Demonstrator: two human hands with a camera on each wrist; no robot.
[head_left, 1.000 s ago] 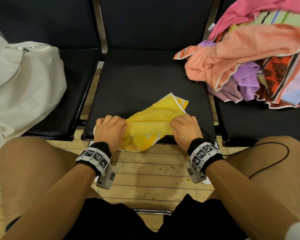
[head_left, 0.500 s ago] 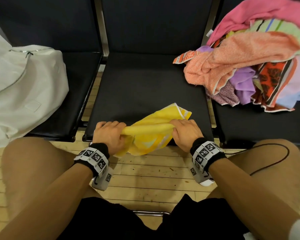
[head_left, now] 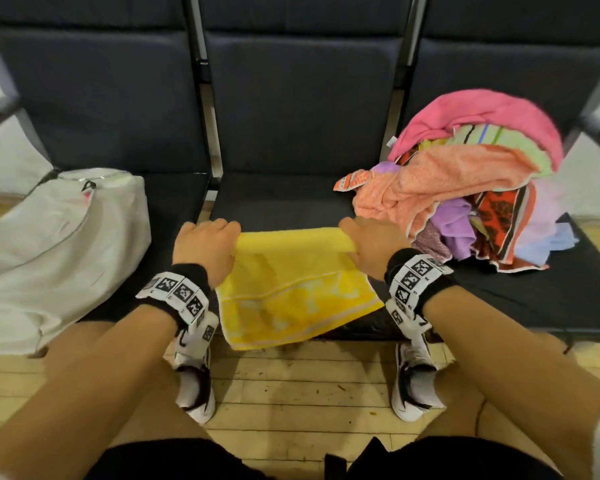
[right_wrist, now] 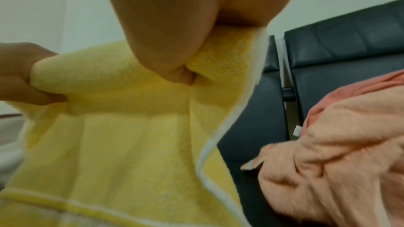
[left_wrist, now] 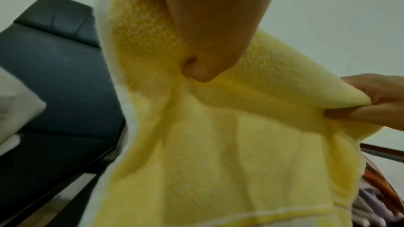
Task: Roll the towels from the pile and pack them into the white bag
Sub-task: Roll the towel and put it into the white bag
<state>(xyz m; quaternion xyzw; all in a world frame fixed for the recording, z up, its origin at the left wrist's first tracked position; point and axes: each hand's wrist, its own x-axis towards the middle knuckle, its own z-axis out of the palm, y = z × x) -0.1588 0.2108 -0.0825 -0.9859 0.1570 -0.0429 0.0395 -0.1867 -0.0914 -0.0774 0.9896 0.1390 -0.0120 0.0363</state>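
Observation:
A yellow towel (head_left: 291, 285) with a white border hangs folded over in the air above the front of the middle seat (head_left: 281, 199). My left hand (head_left: 205, 247) pinches its upper left end and my right hand (head_left: 371, 244) pinches its upper right end. The left wrist view shows the yellow towel (left_wrist: 218, 144) with my thumb (left_wrist: 205, 54) pressed into it. Seen from the right wrist, the yellow towel (right_wrist: 131, 127) is pinched at its bordered edge. The pile of towels (head_left: 471, 202) lies on the right seat. The white bag (head_left: 56, 244) sits on the left seat.
Three dark padded seats stand in a row with metal bars between them. An orange towel (right_wrist: 328, 153) tops the near side of the pile, a pink one (head_left: 482, 116) its back. My bare knees and white shoes (head_left: 194, 372) are over a wooden floor (head_left: 298, 386).
Both hands have lifted the yellow towel off the seat and pulled apart, so it now hangs spread between them. The head view has tilted up to show the seat backs.

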